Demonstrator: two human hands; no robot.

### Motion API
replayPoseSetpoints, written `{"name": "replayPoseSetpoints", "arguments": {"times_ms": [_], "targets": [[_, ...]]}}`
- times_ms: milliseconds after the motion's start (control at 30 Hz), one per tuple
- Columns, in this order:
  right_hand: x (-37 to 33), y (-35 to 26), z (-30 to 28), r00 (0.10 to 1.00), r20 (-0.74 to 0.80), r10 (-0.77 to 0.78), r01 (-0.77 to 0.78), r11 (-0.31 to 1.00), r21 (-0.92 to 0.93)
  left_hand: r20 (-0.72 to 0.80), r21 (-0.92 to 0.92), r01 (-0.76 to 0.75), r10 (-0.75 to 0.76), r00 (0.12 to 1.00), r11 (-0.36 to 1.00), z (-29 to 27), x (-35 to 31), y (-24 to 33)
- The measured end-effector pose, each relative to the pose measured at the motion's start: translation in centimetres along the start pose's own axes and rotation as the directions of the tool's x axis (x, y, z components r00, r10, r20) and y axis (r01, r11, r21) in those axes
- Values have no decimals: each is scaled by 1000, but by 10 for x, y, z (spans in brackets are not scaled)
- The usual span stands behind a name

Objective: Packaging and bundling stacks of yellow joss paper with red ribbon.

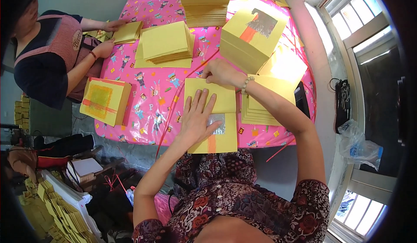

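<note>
On the pink table, directly in front of me, lies yellow paper (224, 145) with a silver foil patch and an orange-red stripe; a plain yellow part covers its far half. My left hand (198, 119) rests flat across it, fingers stretched out and thumb over the foil. At the paper's far edge, my right hand (222, 74) has its fingers curled together; whatever they pinch is hidden. A beaded bracelet circles that wrist. Under my right forearm sits a stack of yellow sheets (263, 112). A thin red string (173, 104) runs along the table left of the paper.
Yellow paper stacks stand at the far side: a tall one (206, 4), a thick foil-topped block (245, 45) and a looser pile (167, 43). Another block (104, 102) sits at the left. A co-worker (56, 56) handles yellow paper there. Windows line the right wall.
</note>
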State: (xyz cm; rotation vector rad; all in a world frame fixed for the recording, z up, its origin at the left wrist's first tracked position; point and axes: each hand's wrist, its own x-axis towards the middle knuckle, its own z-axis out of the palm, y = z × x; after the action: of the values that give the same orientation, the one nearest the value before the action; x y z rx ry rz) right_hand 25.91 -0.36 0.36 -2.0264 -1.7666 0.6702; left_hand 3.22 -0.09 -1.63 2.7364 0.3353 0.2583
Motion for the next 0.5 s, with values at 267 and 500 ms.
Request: {"name": "replayPoseSetpoints", "arguments": {"times_ms": [267,500], "targets": [[-1,-2,-2,1000,31,-1,1,1000,2,69,-12,20,-19,997,1000,-1,0,-1],[-12,-6,-3,998,-33,-47,46,999,-23,82,13,5,-6,997,1000,2,3,-1]]}}
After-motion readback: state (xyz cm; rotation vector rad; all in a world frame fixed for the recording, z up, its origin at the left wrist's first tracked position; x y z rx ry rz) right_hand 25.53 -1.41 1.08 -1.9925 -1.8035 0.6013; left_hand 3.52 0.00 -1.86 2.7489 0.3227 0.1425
